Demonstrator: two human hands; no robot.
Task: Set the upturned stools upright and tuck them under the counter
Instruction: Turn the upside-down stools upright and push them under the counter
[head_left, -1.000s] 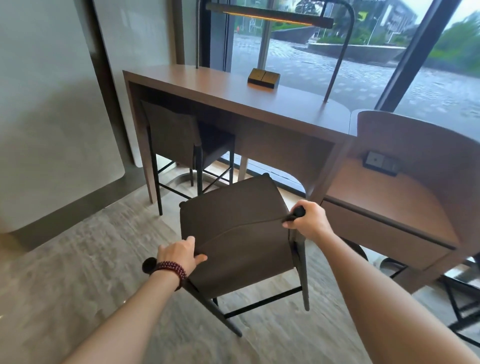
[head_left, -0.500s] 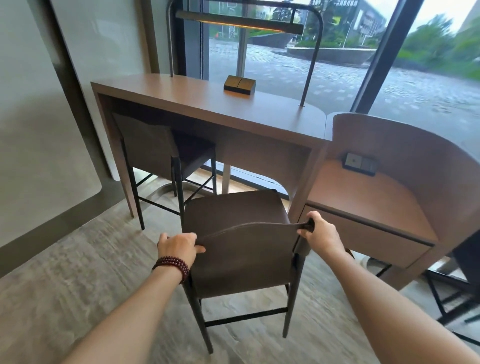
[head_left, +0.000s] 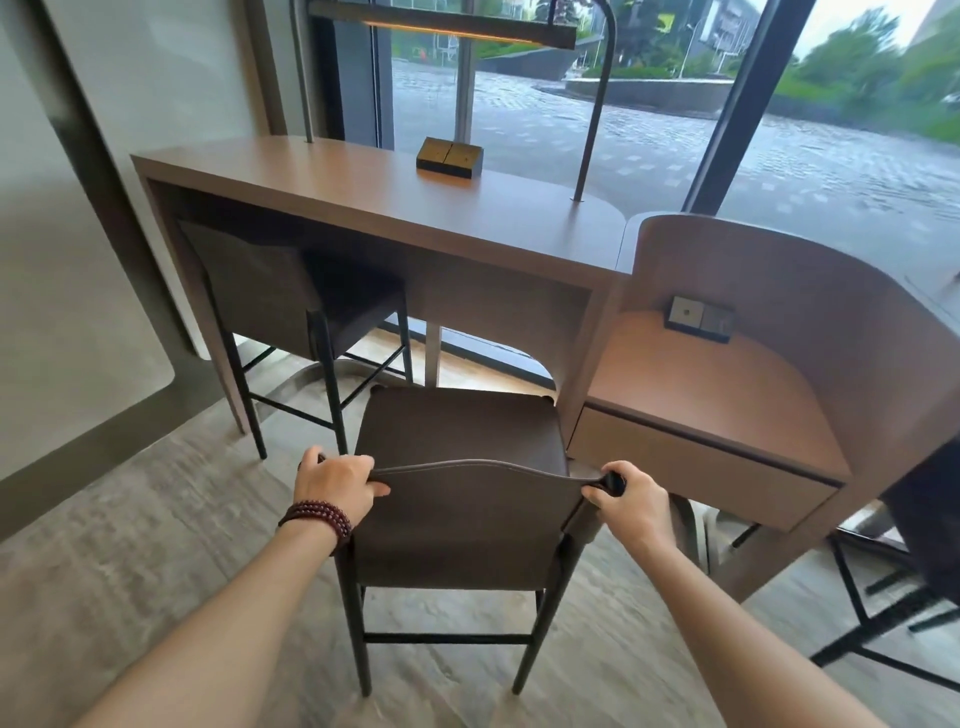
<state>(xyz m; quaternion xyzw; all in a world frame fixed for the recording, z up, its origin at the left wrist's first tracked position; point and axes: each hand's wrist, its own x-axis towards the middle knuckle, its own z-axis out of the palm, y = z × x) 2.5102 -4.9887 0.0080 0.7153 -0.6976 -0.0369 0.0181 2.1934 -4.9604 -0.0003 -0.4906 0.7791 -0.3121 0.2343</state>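
Both hands, left hand (head_left: 336, 480) and right hand (head_left: 631, 501), are closed on the stool (head_left: 460, 499) backrest's corners; the frame looks stiff and light-ish, the top edge soft.

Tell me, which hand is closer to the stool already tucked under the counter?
Left. The left hand grips the near stool's backrest corner just below the tucked stool; the right hand grips the opposite corner, farther away.

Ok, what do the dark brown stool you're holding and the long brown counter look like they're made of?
The dark brown stool, gripped by the left hand and right hand, looks leather or faux leather: matte, with a stitched backrest edge. Its thin black legs look like metal. The long brown counter looks like matte wood laminate, smooth and evenly coloured.
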